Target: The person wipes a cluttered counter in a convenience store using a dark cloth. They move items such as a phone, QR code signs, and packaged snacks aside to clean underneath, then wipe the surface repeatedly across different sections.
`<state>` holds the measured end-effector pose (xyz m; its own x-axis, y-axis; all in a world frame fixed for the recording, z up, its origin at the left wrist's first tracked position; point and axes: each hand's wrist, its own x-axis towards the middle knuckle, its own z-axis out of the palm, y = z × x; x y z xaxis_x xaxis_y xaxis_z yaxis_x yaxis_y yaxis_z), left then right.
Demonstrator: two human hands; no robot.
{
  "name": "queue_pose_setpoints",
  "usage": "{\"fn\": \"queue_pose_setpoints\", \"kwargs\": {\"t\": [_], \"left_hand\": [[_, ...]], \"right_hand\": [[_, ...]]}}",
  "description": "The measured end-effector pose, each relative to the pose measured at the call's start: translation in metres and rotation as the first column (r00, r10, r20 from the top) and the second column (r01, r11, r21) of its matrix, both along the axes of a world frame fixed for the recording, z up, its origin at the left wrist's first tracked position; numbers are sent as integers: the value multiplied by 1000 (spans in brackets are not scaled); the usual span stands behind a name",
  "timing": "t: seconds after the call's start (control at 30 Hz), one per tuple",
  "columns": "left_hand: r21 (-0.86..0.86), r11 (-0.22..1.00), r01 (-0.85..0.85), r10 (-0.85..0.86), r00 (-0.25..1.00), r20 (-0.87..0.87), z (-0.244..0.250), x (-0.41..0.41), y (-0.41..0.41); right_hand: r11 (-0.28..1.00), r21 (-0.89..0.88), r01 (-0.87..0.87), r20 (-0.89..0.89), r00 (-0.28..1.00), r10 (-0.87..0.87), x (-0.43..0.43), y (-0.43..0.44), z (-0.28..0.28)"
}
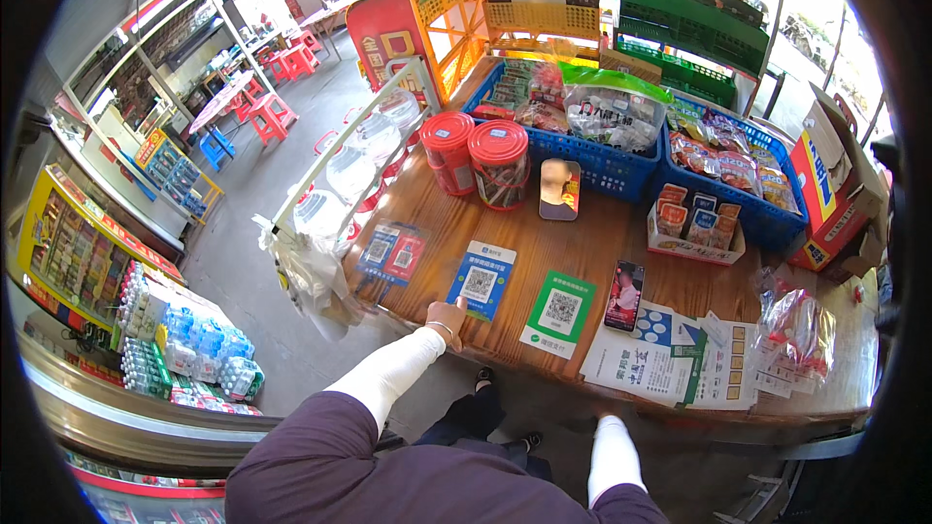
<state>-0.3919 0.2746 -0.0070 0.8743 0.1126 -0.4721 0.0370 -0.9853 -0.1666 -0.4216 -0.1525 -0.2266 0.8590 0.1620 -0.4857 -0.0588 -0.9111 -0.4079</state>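
Observation:
My left hand (447, 320) rests at the front edge of the wooden counter (466, 222), its thumb at the lower edge of a blue-and-white payment-code card (482, 282); whether it grips the card is unclear. To the right lies a green payment-code card (559, 314). A smaller blue-and-red code card (390, 255) lies to the left. A smartphone (624, 295) with its screen lit overlaps printed sheets (644, 364). My right hand (606, 418) is low beside the counter's front edge, mostly hidden and blurred, below the green card.
Red-lidded jars (499, 167), a picture-bearing upright panel (560, 191) and blue baskets of packaged snacks (597, 164) line the back. A small carton of packets (695, 233) and clear plastic bags (797, 335) are on the right. Plastic bags (309, 269) hang at the left corner; bottled drinks (196, 342) stand beyond.

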Motion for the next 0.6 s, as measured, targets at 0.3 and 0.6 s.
{"fn": "queue_pose_setpoints", "kwargs": {"t": [0.3,0.6], "left_hand": [[-1,999,33,-33,999,5,-5,-1,3],[36,998,46,-46,999,-19,2,2,1]], "right_hand": [[899,-428,93,-177,967,-184,27,-145,27],[959,-279,-48,-30,999,41,19,-50,-69]]}}
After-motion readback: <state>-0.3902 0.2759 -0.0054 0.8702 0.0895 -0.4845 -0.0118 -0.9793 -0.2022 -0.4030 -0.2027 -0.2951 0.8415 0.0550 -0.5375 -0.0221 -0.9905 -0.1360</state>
